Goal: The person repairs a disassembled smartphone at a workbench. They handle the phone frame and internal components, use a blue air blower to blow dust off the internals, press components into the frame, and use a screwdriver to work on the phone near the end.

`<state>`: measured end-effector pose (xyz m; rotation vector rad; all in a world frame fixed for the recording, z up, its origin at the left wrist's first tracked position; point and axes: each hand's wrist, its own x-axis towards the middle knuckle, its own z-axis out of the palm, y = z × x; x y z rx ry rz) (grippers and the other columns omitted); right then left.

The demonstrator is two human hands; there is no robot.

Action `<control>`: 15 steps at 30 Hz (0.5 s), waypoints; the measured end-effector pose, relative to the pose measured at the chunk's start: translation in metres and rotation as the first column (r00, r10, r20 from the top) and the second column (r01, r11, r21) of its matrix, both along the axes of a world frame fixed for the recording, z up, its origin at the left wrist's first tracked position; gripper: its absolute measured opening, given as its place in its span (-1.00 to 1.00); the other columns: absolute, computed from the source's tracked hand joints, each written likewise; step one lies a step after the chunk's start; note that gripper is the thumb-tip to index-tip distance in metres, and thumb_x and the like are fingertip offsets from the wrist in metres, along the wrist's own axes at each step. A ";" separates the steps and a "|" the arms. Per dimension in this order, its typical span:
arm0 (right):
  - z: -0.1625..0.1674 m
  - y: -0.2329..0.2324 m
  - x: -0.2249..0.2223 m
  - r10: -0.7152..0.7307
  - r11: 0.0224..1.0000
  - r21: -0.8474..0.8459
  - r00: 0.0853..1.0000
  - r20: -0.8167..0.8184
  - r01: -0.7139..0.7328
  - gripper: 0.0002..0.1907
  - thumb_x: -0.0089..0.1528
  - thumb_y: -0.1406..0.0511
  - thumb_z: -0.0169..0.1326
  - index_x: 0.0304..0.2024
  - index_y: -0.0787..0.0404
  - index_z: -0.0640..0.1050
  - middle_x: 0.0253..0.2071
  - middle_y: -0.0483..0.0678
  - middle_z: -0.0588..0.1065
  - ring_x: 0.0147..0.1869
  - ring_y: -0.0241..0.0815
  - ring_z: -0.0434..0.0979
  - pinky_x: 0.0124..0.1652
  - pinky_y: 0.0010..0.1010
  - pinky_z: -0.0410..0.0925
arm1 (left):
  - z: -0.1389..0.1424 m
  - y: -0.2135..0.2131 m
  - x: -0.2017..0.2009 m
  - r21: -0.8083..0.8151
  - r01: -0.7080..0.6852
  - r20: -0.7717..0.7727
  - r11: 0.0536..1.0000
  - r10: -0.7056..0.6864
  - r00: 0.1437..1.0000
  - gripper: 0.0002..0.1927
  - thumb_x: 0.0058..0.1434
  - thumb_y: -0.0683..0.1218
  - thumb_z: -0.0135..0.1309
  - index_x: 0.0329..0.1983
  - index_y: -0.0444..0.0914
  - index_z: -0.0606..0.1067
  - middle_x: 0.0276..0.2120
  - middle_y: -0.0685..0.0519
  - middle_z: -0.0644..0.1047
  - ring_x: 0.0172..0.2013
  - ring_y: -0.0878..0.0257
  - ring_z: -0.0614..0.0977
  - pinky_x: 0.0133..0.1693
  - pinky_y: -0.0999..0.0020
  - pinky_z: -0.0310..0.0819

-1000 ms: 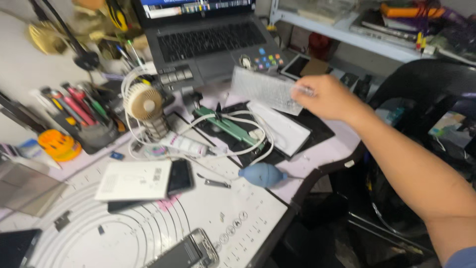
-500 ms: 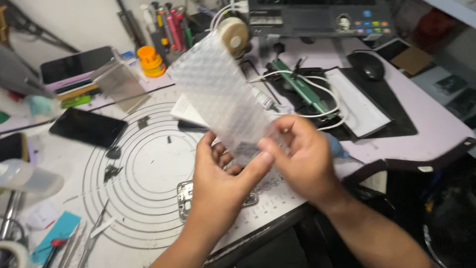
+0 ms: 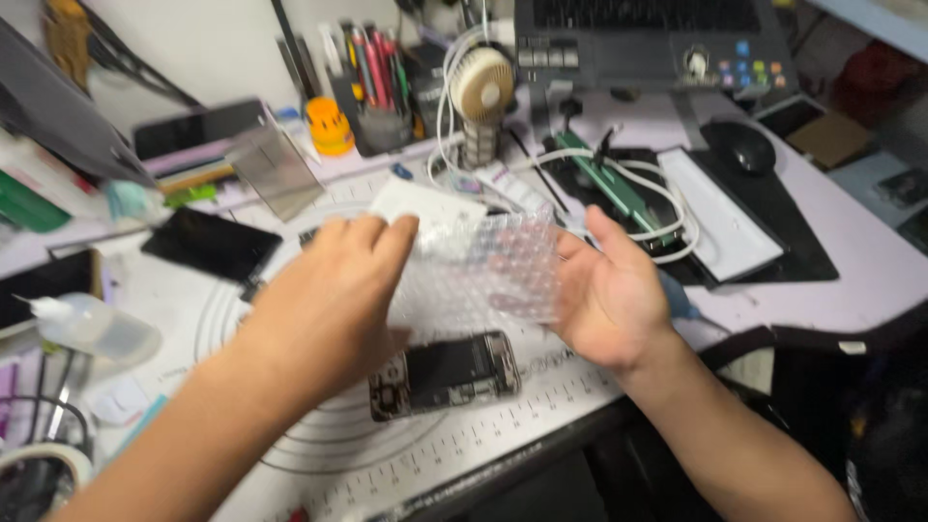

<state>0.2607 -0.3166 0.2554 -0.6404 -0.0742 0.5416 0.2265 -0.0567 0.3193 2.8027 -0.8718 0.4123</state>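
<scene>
Above the middle of the work mat (image 3: 290, 454), a clear bubble-wrap pouch (image 3: 488, 275) hangs between both hands, off the surface. Its rows of small bubbles catch the light and something pale shows blurred through its upper part. Left hand (image 3: 324, 304) grips the pouch's left edge, fingers (image 3: 372, 237) curled over the top; right hand (image 3: 609, 295) holds the right edge, palm open toward the pouch and thumb up. Whether the right fingers pinch it from behind cannot be told.

Directly under the pouch lies an opened phone (image 3: 445, 372), its dark insides showing, on the white mat printed with circles and a ruler along the near edge. A dark phone (image 3: 213, 242) lies face up to the left, and a clear squeeze bottle (image 3: 92, 329) sits further left. Behind the hands stand a small round fan (image 3: 483, 87), a holder of pens and tools (image 3: 372, 87) and an orange tape roll (image 3: 329, 126). White cables (image 3: 657, 198) loop over a green board (image 3: 609, 184) on a black pad, with a black mouse (image 3: 739, 147) and a laptop (image 3: 657, 43) beyond. Clutter crowds the pale desk on every side.
</scene>
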 end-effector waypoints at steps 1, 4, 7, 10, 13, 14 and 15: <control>-0.007 0.003 0.000 0.011 0.999 -0.032 0.999 -0.053 -0.012 -0.24 0.42 -0.10 -0.47 0.32 0.38 0.27 0.24 0.22 0.43 0.32 0.17 0.42 0.26 0.17 0.25 | 0.004 0.000 0.003 0.155 -0.024 0.034 0.988 0.019 0.999 -0.16 -0.27 -0.09 0.37 0.14 -0.41 0.36 -0.14 -0.17 0.50 -0.09 -0.09 0.52 -0.08 0.18 0.47; -0.020 0.009 0.002 0.043 0.997 -0.060 0.992 -0.118 -0.051 -0.26 0.38 -0.11 -0.43 0.33 0.28 0.31 0.25 0.15 0.44 0.29 0.14 0.45 0.17 0.28 0.26 | 0.024 -0.006 0.010 0.398 -0.080 0.172 0.914 0.011 0.985 -0.41 -0.14 -0.18 0.23 0.02 -0.36 0.40 -0.24 -0.07 0.50 -0.16 0.02 0.53 -0.19 0.23 0.48; -0.023 0.009 0.003 0.135 0.990 -0.014 0.976 -0.169 -0.139 -0.16 0.33 -0.20 -0.41 0.30 0.31 0.32 0.24 0.18 0.43 0.27 0.19 0.46 0.14 0.28 0.29 | 0.044 -0.014 0.010 0.471 -0.074 0.243 0.879 -0.049 0.969 -0.55 -0.07 -0.19 0.16 -0.05 -0.33 0.42 -0.29 -0.04 0.50 -0.18 0.06 0.53 -0.26 0.26 0.47; -0.025 0.006 0.005 0.251 0.968 0.032 0.958 -0.140 -0.249 -0.10 0.28 -0.26 -0.38 0.27 0.33 0.35 0.22 0.21 0.44 0.23 0.30 0.47 0.14 0.17 0.33 | 0.050 -0.018 0.012 0.509 -0.039 0.287 0.860 -0.127 0.949 -0.55 -0.04 -0.14 0.16 -0.04 -0.32 0.43 -0.30 -0.03 0.51 -0.21 0.08 0.53 -0.30 0.27 0.45; -0.033 0.007 0.004 0.277 0.961 0.045 0.952 -0.129 -0.273 -0.17 0.35 -0.20 -0.34 0.30 0.34 0.36 0.21 0.22 0.45 0.23 0.32 0.47 0.17 0.10 0.35 | 0.046 -0.020 0.012 0.577 -0.047 0.368 0.815 -0.208 0.906 -0.47 -0.04 -0.07 0.15 0.05 -0.29 0.44 -0.24 0.02 0.51 -0.17 0.13 0.53 -0.23 0.32 0.44; -0.036 0.009 0.004 0.259 0.966 0.027 0.955 -0.142 -0.258 -0.20 0.37 -0.17 -0.32 0.30 0.35 0.37 0.19 0.23 0.46 0.22 0.29 0.47 0.18 0.08 0.36 | 0.046 -0.021 0.012 0.608 -0.071 0.411 0.791 -0.237 0.880 -0.43 -0.03 -0.05 0.15 0.09 -0.28 0.44 -0.21 0.04 0.51 -0.14 0.15 0.53 -0.19 0.34 0.44; -0.037 0.011 0.004 0.246 0.969 0.008 0.959 -0.142 -0.247 -0.22 0.38 -0.14 -0.31 0.30 0.36 0.38 0.18 0.25 0.46 0.22 0.27 0.48 0.19 0.07 0.37 | 0.048 -0.022 0.011 0.597 -0.057 0.405 0.800 -0.239 0.882 -0.46 -0.03 -0.05 0.14 0.06 -0.29 0.45 -0.23 0.03 0.51 -0.15 0.15 0.52 -0.23 0.35 0.44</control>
